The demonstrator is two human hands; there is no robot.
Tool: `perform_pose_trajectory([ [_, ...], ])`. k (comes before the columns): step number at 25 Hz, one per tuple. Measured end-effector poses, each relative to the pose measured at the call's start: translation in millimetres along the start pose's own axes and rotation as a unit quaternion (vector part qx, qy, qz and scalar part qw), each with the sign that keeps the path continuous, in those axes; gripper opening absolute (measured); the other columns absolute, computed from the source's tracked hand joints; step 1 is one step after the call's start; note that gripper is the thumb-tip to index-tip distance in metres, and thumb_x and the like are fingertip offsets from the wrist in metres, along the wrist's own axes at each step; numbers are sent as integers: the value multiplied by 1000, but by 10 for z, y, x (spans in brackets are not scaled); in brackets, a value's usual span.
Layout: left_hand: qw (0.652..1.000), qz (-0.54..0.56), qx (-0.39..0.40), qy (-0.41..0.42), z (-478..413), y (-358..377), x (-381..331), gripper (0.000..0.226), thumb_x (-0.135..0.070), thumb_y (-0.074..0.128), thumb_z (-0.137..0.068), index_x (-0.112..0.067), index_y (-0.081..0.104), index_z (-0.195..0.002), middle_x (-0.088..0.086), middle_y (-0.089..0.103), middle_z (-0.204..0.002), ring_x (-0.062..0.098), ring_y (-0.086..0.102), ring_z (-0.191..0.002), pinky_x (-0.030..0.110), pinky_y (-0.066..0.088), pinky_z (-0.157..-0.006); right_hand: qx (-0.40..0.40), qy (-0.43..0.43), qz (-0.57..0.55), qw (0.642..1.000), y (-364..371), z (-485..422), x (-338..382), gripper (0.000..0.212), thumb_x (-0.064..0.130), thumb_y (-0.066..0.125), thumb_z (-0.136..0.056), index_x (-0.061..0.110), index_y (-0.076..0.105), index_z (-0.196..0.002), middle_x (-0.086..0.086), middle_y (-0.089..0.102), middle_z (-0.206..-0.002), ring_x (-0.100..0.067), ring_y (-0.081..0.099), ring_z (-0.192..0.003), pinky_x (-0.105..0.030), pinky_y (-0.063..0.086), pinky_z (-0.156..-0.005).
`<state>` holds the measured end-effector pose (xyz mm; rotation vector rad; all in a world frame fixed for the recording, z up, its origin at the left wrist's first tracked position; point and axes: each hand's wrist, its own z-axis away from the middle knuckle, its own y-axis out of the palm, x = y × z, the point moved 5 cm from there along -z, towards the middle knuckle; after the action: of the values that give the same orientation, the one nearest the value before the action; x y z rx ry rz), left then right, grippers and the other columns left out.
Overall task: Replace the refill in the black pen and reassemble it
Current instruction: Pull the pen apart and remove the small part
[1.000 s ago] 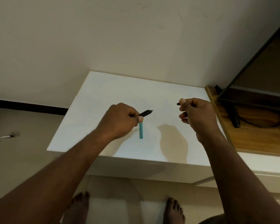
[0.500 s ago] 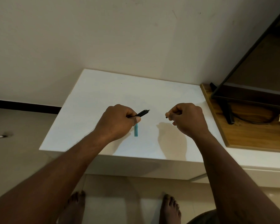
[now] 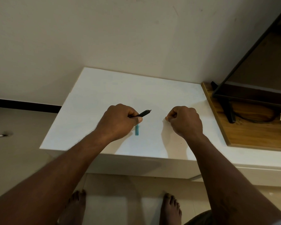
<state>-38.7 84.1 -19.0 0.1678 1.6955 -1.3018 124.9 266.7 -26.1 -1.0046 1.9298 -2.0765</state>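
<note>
My left hand (image 3: 120,120) is closed around the black pen (image 3: 144,113). The pen's front end with a pale tip sticks out to the right, above the white table (image 3: 91,101). A short teal stick (image 3: 137,131) lies flat on the table just below that hand's thumb. My right hand (image 3: 184,120) is a closed fist to the right of the pen, apart from it. Its pinched fingertips rest on the table. The small black pen part seen in that pinch earlier is hidden by the fingers now.
A wooden board (image 3: 250,135) adjoins the table on the right, carrying a dark screen on a stand (image 3: 229,111) and a cable. The wall runs behind the table. My bare feet (image 3: 169,207) stand on the floor below the table's front edge.
My right hand has come down and to the left onto the table, and the small black part at its fingertips has gone out of sight. My left hand has kept the pen still.
</note>
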Motion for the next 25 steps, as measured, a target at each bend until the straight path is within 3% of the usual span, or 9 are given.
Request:
perform_pose_trajectory([
  [5,1000,1,1,0,-8,-6,7,16,-41,70,-92,-29,80,-90,-7,74,-76,13,66,-71,29,47,-62,-10,1,5,1000,68,13,37,11,19,69,-95,22,79,-92,-4,76,-91,-29,69,-84,-35,57,-70],
  [10,1000,4,-8,0,-9,-37,18,16,-41,71,-92,-28,80,-91,-8,73,-76,12,65,-70,28,46,-61,16,18,-15,1000,12,-1,45,14,33,73,-95,24,76,-104,-2,76,-101,-26,71,-93,-39,60,-81],
  [12,1000,2,-9,1,-15,-41,18,16,-40,71,-92,-28,81,-91,-9,73,-76,11,65,-71,28,46,-61,-44,18,-38,998,-156,-37,50,14,30,69,-95,24,77,-105,0,78,-99,-23,74,-88,-41,63,-81],
  [15,1000,-6,-7,2,-18,-25,11,16,-40,70,-92,-28,81,-93,-10,73,-77,11,65,-74,28,47,-63,-117,29,-184,975,-406,-48,59,9,30,69,-96,25,77,-95,7,79,-82,-14,76,-71,-37,64,-74],
  [19,1000,-11,-13,-1,-29,-18,22,16,-41,70,-92,-29,81,-93,-11,72,-77,9,65,-75,27,47,-63,-5,38,-361,932,-309,43,219,16,37,74,-95,22,76,-89,6,80,-81,-11,76,-66,-27,58,-62],
  [25,999,-19,-22,24,-24,16,-9,18,-41,70,-94,-28,81,-101,-17,69,-79,7,64,-77,22,44,-63,105,18,-381,918,-117,117,429,19,37,76,-95,18,79,-93,2,81,-90,-15,78,-82,-25,58,-66],
])
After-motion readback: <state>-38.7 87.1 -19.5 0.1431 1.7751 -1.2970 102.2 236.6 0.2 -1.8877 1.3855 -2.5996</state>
